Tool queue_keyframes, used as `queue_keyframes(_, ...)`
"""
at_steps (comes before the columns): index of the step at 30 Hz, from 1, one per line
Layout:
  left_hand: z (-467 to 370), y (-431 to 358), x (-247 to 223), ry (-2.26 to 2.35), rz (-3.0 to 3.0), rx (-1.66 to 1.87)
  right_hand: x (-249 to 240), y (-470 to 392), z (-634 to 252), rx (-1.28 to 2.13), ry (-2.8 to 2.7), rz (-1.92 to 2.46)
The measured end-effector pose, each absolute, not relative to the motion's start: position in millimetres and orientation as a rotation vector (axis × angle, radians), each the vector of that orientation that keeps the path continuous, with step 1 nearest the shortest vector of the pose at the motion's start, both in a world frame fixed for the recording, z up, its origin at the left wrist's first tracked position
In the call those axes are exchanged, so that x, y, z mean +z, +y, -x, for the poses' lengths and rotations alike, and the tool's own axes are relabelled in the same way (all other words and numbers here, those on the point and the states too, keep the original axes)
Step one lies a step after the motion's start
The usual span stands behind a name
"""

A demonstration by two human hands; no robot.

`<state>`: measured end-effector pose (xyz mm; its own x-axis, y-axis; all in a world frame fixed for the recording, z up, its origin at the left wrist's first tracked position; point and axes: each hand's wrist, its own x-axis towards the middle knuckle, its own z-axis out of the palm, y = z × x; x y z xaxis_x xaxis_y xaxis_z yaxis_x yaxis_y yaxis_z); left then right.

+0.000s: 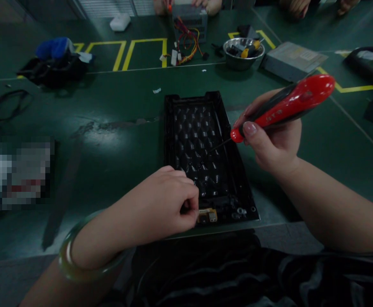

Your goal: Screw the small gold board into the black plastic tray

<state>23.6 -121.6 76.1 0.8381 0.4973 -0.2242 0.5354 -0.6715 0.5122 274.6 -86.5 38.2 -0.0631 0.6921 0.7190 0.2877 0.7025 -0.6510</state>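
Note:
A black rectangular panel with a patterned inner face lies at the table's front edge. My right hand is wrapped round a red and black screwdriver, whose thin shaft points down and left over the panel. My left hand rests with curled fingers at the panel's lower left; whatever its fingers may hold is hidden. Beside those fingers, a small yellowish circuit board shows at the panel's near end.
Farther back on the green table are a metal bowl of tools, a metal box and a wired power supply with a person's hands on it. Black and blue items lie at left.

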Motion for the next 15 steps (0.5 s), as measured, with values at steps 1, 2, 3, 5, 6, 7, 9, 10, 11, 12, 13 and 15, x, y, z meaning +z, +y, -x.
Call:
queue_keyframes(1, -24.4, -122.0, 75.8, 0.756, -2.447, -0.093, 38.6, -86.6, -274.6, 0.398, -1.652, 0.807)
queue_keyframes(2, -25.1, -122.4, 75.7, 0.757, -2.457, -0.096, 38.8, -86.8, -274.5, 0.400, -1.653, 0.810)
queue_keyframes(3, -25.6, -122.9, 75.8, 0.759, -2.466, -0.097, 38.8, -86.9, -274.4, 0.404, -1.653, 0.814)
queue_keyframes(5, -26.3, -123.6, 76.5, 0.758, -2.482, -0.096, 38.4, -87.0, -274.3, 0.413, -1.645, 0.816)
queue_keyframes(6, -26.4, -123.8, 77.0, 0.754, -2.488, -0.095, 38.0, -87.0, -274.2, 0.416, -1.638, 0.817)
queue_keyframes(7, -26.5, -124.0, 77.5, 0.748, -2.492, -0.094, 37.5, -87.0, -274.1, 0.419, -1.631, 0.817)
queue_keyframes(9, -26.2, -124.1, 78.5, 0.735, -2.492, -0.085, 36.7, -86.9, -274.0, 0.418, -1.623, 0.816)
queue_keyframes(10, -25.8, -123.9, 78.8, 0.730, -2.489, -0.077, 36.4, -86.8, -274.0, 0.416, -1.623, 0.816)
queue_keyframes(11, -25.4, -123.7, 79.0, 0.729, -2.483, -0.067, 36.2, -86.7, -274.0, 0.416, -1.624, 0.815)
queue_keyframes(12, -24.8, -123.3, 78.9, 0.731, -2.476, -0.055, 36.1, -86.6, -274.1, 0.418, -1.626, 0.812)
queue_keyframes(13, -24.3, -122.8, 78.7, 0.734, -2.469, -0.049, 35.9, -86.6, -274.1, 0.422, -1.628, 0.809)
queue_keyframes(15, -23.5, -121.9, 77.7, 0.742, -2.462, -0.061, 35.7, -86.4, -274.3, 0.431, -1.627, 0.805)
